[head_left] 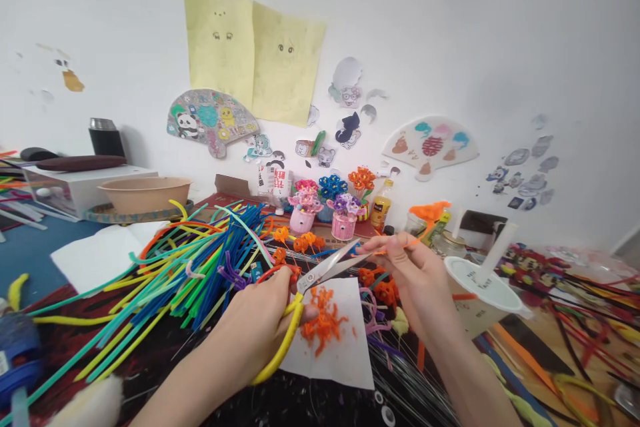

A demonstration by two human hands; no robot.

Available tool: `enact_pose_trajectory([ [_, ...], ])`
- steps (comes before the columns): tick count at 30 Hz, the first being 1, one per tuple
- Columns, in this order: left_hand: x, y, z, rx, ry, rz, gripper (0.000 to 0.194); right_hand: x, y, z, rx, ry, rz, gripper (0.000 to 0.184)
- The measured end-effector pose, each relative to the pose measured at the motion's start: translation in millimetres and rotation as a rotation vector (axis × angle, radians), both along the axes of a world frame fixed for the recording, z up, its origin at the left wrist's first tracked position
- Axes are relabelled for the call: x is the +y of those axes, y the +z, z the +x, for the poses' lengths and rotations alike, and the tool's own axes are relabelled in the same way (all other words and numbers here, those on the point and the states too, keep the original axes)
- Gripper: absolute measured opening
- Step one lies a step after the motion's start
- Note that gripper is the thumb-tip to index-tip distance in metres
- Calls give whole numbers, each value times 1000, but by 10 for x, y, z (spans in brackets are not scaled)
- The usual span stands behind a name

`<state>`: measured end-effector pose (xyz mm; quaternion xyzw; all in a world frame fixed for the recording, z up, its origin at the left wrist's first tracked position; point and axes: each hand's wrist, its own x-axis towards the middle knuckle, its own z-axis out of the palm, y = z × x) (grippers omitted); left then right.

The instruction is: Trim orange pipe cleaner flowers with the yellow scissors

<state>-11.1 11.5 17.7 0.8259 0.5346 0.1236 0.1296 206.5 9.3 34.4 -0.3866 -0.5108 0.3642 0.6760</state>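
Observation:
My left hand (pixel 263 310) is closed around the handles of a pair of scissors (pixel 283 353), with a thick yellow grip showing below the fingers. The blades stand apart and point up to the right, close to my right fingertips. My right hand (pixel 415 273) pinches a thin orange fuzzy stem (pixel 375 254), whose end lies by the blades. Under the scissors, a white paper sheet (pixel 355 363) carries a heap of orange fuzzy clippings (pixel 323 323). Behind the blades sit several small orange fuzzy pieces (pixel 305 242).
Left of my hands lies a big spread of coloured pipe cleaners (pixel 200 280). Pots of fuzzy flowers (pixel 343 225) line the wall beside a yellow bottle (pixel 381 205). A lidded white tub (pixel 483 283) stands right, a tan bowl (pixel 145 195) far left.

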Motion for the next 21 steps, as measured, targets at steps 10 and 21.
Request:
enact_pose_trajectory([
  [10, -17, 26, 25, 37, -59, -60, 16, -18, 70, 80, 54, 153, -91, 28],
  [21, 48, -61, -24, 67, -121, 16, 26, -30, 94, 123, -23, 123, -134, 31],
])
